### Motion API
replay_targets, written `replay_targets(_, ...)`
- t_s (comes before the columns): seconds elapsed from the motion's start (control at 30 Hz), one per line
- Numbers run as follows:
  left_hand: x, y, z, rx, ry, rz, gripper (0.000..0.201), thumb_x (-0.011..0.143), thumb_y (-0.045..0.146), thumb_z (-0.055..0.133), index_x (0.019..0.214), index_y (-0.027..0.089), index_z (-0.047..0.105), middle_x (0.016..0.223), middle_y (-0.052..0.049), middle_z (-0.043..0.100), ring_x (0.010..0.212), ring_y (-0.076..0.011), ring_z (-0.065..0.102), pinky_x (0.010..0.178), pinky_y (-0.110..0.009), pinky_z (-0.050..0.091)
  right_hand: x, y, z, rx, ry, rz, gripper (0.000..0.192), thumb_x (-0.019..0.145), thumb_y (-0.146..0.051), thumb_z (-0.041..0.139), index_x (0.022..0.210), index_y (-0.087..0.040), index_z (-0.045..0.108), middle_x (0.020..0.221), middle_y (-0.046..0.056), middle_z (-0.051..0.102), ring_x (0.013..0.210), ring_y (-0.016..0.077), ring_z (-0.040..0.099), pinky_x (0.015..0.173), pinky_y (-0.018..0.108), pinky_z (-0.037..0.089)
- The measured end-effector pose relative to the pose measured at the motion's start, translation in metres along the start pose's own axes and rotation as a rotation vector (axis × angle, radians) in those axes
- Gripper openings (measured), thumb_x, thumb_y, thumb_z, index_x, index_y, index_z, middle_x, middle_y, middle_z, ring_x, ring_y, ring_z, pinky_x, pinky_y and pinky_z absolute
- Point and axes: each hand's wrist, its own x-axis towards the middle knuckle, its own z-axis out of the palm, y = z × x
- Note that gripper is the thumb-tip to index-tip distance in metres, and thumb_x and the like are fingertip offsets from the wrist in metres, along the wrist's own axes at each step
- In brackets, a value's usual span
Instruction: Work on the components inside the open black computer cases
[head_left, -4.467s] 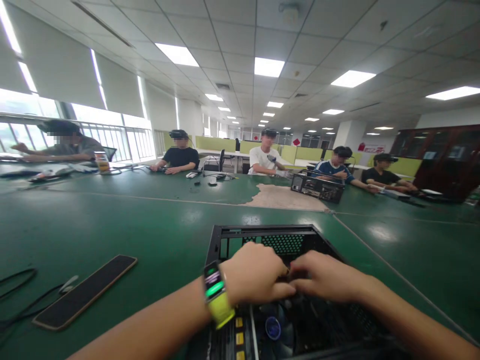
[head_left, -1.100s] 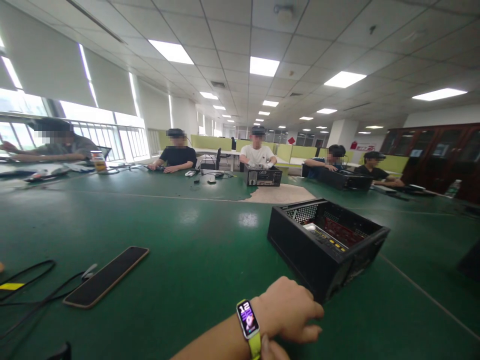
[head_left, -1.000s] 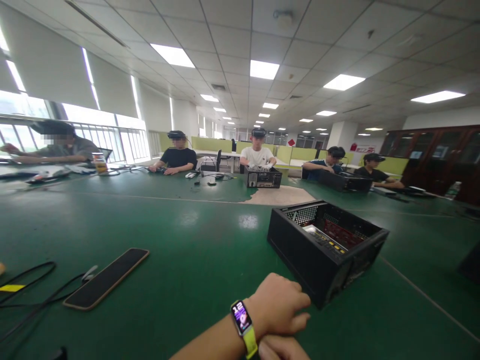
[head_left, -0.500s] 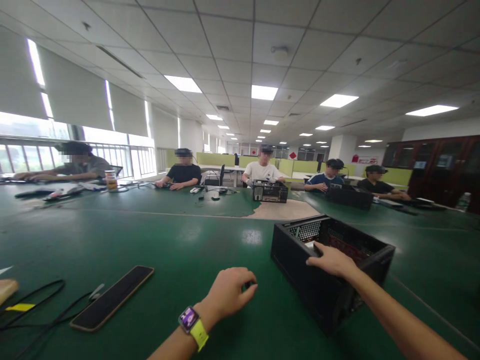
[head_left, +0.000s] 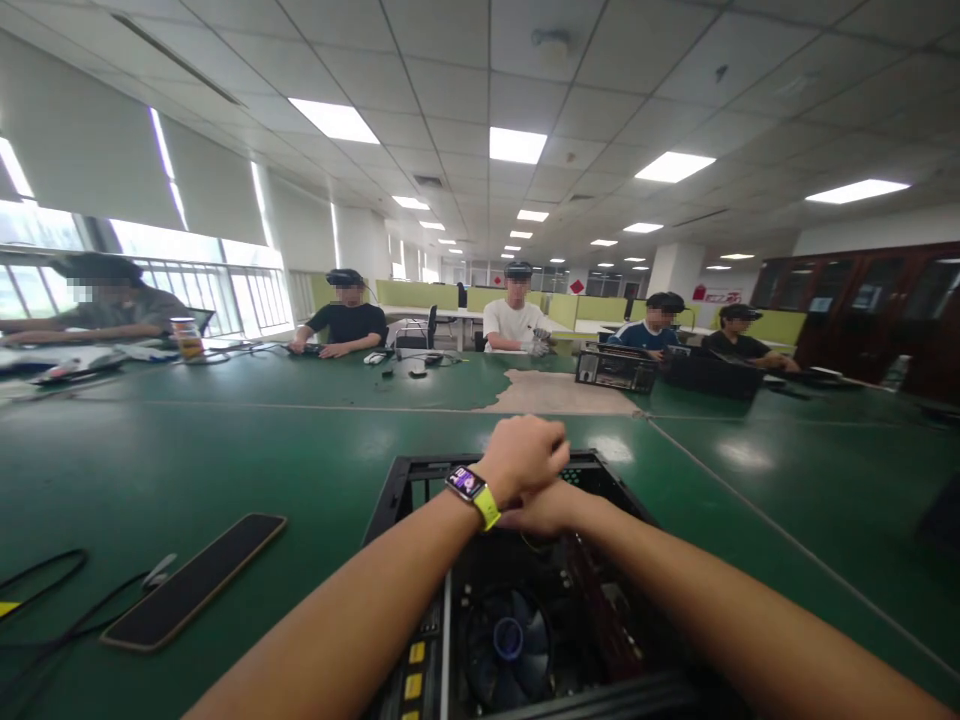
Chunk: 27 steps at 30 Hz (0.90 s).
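An open black computer case (head_left: 390,500) lies right in front of me, showing a dark cooling fan (head_left: 510,640) and a dark red circuit board (head_left: 607,610) inside. Over its far part is my left hand (head_left: 523,455), a watch with a yellow-green band (head_left: 476,495) on its wrist. The fingers of that hand are curled, and whatever they hold is hidden. My right hand (head_left: 551,508) reaches into the case just below and against the left one. Its fingertips are out of sight behind the left wrist and inside the case.
A flat dark bar-shaped panel (head_left: 199,580) and black cables (head_left: 82,630) lie on the green table (head_left: 225,450) at left. Across it sit several people, one with gloved hands (head_left: 536,345) by another computer case (head_left: 615,368). A jar (head_left: 187,338) stands far left.
The computer case has turned and come in front of me, to the left. My left hand has moved from the table to over the case, and my right hand from its side wall to inside it.
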Motion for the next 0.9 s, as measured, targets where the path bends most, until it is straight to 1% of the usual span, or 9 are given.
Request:
replay_targets(0.07, -0.012, -0.009, 0.012, 0.053, -0.269, 0.063, 0.026, 0.079, 0.036, 0.047, 0.086, 0.023, 0.069, 0.085, -0.007, 0.07, 0.079, -0.0231, 0.064, 0.064, -0.031, 0.046, 0.01, 0.017, 0.012, -0.157, -0.097, 0.0, 0.023, 0.07, -0.034, 0.066, 0.089, -0.022, 0.071, 0.093, 0.004, 0.069, 0.09, 0.0246, 0.062, 0.08, 0.034, 0.048)
replay_targets(0.13, -0.022, -0.02, 0.02, 0.06, -0.438, 0.075, 0.018, 0.07, 0.034, 0.057, 0.077, 0.022, 0.07, 0.078, -0.007, 0.07, 0.072, -0.0235, 0.065, 0.058, -0.029, 0.047, 0.012, 0.026, 0.023, -0.25, -0.201, 0.006, 0.022, 0.065, -0.033, 0.071, 0.085, -0.025, 0.072, 0.089, 0.003, 0.07, 0.089, 0.0258, 0.063, 0.077, 0.035, 0.049)
replay_targets(0.27, -0.025, -0.029, 0.028, 0.095, -0.582, 0.033, 0.02, 0.069, 0.029, 0.058, 0.08, 0.018, 0.071, 0.083, -0.013, 0.071, 0.076, -0.0274, 0.066, 0.059, -0.033, 0.05, 0.014, 0.029, 0.027, -0.442, -0.236, 0.115, 0.028, 0.065, -0.032, 0.071, 0.093, -0.028, 0.071, 0.097, 0.005, 0.069, 0.093, 0.0254, 0.064, 0.075, 0.033, 0.05)
replay_targets(0.4, -0.02, -0.024, 0.039, 0.142, -0.756, 0.009, 0.028, 0.066, 0.02, 0.063, 0.091, 0.01, 0.07, 0.096, -0.021, 0.069, 0.084, -0.0311, 0.066, 0.066, -0.036, 0.053, 0.016, 0.033, 0.013, -0.502, -0.204, 0.268, 0.037, 0.06, -0.019, 0.072, 0.097, -0.019, 0.07, 0.103, 0.013, 0.067, 0.095, 0.0287, 0.063, 0.077, 0.036, 0.05)
replay_targets(0.53, -0.022, -0.013, 0.058, 0.015, -1.001, 0.098, 0.035, 0.061, 0.028, 0.072, 0.094, 0.017, 0.07, 0.094, -0.009, 0.071, 0.081, -0.0232, 0.066, 0.068, -0.029, 0.053, 0.012, 0.04, 0.0, -0.521, -0.249, 0.38, 0.04, 0.052, -0.026, 0.076, 0.09, -0.016, 0.071, 0.097, 0.014, 0.068, 0.095, 0.0303, 0.063, 0.079, 0.038, 0.05)
replay_targets(0.63, -0.023, -0.001, 0.069, -0.152, -1.201, 0.155, 0.038, 0.059, 0.02, 0.073, 0.097, 0.019, 0.068, 0.067, 0.0, 0.068, 0.062, -0.0175, 0.063, 0.054, -0.024, 0.05, 0.008, 0.04, -0.003, -0.494, -0.441, 0.471, 0.031, 0.05, -0.029, 0.076, 0.078, -0.016, 0.072, 0.083, 0.011, 0.07, 0.086, 0.0291, 0.065, 0.078, 0.039, 0.051)
replay_targets(0.73, -0.021, 0.01, 0.07, -0.168, -1.254, 0.133, 0.031, 0.061, 0.002, 0.063, 0.088, 0.017, 0.068, 0.041, 0.005, 0.052, 0.045, -0.0157, 0.055, 0.045, -0.024, 0.046, 0.005, 0.039, -0.004, -0.377, -0.519, 0.492, 0.02, 0.057, -0.023, 0.069, 0.073, -0.012, 0.071, 0.067, 0.01, 0.068, 0.069, 0.0251, 0.066, 0.068, 0.037, 0.053)
replay_targets(0.83, -0.016, 0.01, 0.059, -0.198, -1.262, 0.104, 0.024, 0.063, -0.001, 0.054, 0.074, 0.017, 0.067, 0.042, 0.004, 0.054, 0.045, -0.0162, 0.058, 0.045, -0.024, 0.047, 0.004, 0.043, -0.007, -0.277, -0.483, 0.411, 0.023, 0.064, -0.017, 0.058, 0.081, -0.01, 0.071, 0.069, 0.009, 0.068, 0.059, 0.0205, 0.064, 0.057, 0.03, 0.052)
replay_targets(0.9, -0.014, 0.005, 0.048, -0.206, -1.194, 0.098, 0.023, 0.062, 0.0, 0.05, 0.068, 0.016, 0.066, 0.047, 0.002, 0.057, 0.048, -0.0158, 0.059, 0.046, -0.024, 0.047, 0.003, 0.046, -0.01, -0.227, -0.465, 0.369, 0.03, 0.068, -0.017, 0.052, 0.09, -0.012, 0.071, 0.075, 0.009, 0.069, 0.059, 0.0186, 0.064, 0.053, 0.027, 0.051)
